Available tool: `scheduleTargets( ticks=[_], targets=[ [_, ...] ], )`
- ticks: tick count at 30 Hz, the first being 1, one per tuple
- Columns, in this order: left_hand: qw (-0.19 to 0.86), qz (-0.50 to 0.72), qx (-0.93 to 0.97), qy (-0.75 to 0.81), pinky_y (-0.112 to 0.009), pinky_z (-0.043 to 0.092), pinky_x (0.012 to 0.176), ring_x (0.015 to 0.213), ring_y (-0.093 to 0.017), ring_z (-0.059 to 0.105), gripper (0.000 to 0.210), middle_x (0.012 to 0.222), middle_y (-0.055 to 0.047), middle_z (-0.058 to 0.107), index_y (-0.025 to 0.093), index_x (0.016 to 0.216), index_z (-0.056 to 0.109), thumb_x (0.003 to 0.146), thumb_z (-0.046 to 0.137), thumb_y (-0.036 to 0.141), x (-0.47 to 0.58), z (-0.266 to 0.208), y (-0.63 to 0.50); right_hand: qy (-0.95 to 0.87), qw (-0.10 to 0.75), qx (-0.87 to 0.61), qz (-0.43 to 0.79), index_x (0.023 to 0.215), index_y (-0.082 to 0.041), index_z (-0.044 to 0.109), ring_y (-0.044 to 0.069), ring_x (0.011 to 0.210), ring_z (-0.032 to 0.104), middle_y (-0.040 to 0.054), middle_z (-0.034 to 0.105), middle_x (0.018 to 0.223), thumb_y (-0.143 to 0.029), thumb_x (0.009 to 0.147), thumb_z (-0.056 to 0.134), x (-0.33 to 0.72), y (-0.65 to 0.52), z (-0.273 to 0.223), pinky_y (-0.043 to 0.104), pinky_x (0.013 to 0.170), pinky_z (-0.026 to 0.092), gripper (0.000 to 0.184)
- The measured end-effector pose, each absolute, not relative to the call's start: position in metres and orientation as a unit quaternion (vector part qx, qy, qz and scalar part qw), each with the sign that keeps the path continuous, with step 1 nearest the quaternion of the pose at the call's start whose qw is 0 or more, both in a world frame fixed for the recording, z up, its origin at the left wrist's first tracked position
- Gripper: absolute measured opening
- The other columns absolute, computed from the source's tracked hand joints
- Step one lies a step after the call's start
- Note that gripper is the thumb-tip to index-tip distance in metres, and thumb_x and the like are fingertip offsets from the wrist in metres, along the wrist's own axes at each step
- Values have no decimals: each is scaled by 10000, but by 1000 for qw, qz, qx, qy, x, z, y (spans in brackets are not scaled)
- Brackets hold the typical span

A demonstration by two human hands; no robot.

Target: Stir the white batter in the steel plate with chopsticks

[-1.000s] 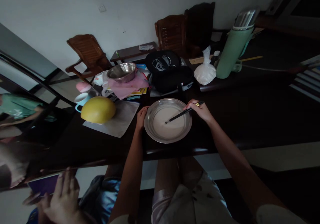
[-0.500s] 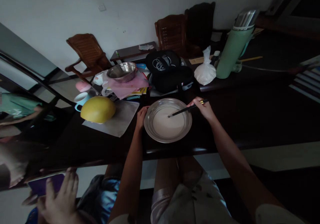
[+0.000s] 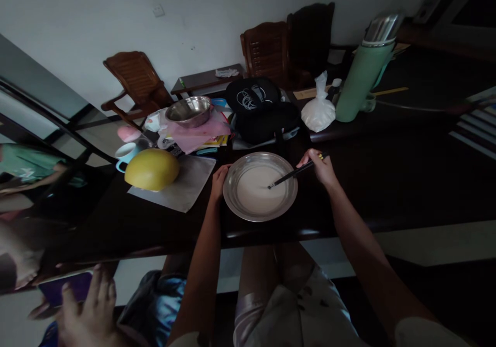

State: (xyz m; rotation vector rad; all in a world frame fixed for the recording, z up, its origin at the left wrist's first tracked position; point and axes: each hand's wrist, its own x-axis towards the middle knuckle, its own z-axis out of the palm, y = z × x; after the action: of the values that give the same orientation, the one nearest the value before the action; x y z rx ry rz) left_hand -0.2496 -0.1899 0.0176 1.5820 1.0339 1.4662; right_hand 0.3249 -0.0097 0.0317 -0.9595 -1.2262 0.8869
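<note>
The right hand (image 3: pixel 320 166) is clamped around black chopsticks (image 3: pixel 290 174), tips at the pale liquid (image 3: pixel 258 197) inside the metal basin (image 3: pixel 230 187), which stands on a dark table (image 3: pixel 380 176). The left hand (image 3: pixel 219 181) touches the basin's left rim; whether it grips, I cannot tell. Left of the basin sits a rounded yellow object (image 3: pixel 152 169).
</note>
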Motion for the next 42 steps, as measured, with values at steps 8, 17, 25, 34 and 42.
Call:
scheduleTargets(
  ticks=[8,17,25,34,42],
  targets=[
    [444,390,652,475,-650,339,1074,1476,-250,23,579,1426,277,372,490,1136,628,770,307,804,-213,54,-181,-588,568,-410,404,694,-218,689,198,739,703,24,732,711,-545,813,646,317,-9,32,338,771,527,351],
    [365,447,679,454,-649,263,1146,1489,-189,59,559,1403,284,433,505,1281,484,811,334,770,-210,50,-181,-588,548,-412,429,653,-211,668,197,684,700,30,728,665,-600,798,630,314,-11,35,329,726,537,417],
    [431,412,649,472,-657,342,1103,1472,-269,154,644,1396,239,481,481,1285,513,769,331,821,-187,58,-182,-535,605,-439,393,607,-213,626,183,608,670,28,696,587,-598,849,564,324,-10,33,317,670,527,458],
    [474,401,637,456,-595,453,1022,1456,-293,202,604,1401,241,468,469,1228,595,852,225,762,-180,70,-178,-545,595,-445,389,631,-232,645,207,668,685,25,716,640,-589,821,611,323,-11,36,351,711,538,406],
    [466,411,647,441,-580,436,1044,1457,-300,178,682,1421,155,484,344,1166,665,844,268,795,-180,71,-177,-592,541,-399,445,651,-208,663,198,669,685,37,713,652,-591,817,617,317,-13,36,332,696,519,420]
  ],
)
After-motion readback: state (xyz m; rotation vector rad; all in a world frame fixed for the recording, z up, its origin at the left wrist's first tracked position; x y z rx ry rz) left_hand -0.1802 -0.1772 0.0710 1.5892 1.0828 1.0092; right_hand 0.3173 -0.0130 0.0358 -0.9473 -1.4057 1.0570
